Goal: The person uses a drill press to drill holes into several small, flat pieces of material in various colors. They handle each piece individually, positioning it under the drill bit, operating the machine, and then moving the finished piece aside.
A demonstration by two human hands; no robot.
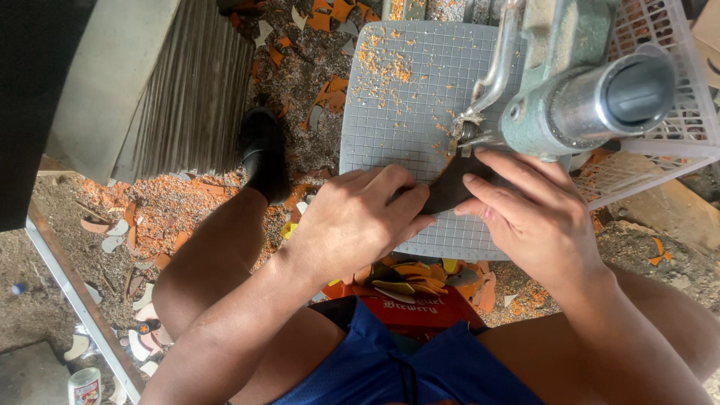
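A dark, flat piece of material (452, 187) lies on a grey gridded work plate (397, 112), under the tool head of a green and silver machine (577, 90). My left hand (356, 221) presses and pinches the piece's left edge. My right hand (529, 214) holds its right side with fingers spread over it, close below the machine's tip (463, 133). Orange shavings are scattered over the plate.
A red crate (420, 311) with orange and dark cut pieces sits between my knees. A white plastic basket (675, 127) stands at right behind the machine. Orange and pale scraps litter the ground (150, 217); my foot in a black sock (264, 154) rests there. A can (85, 386) stands at lower left.
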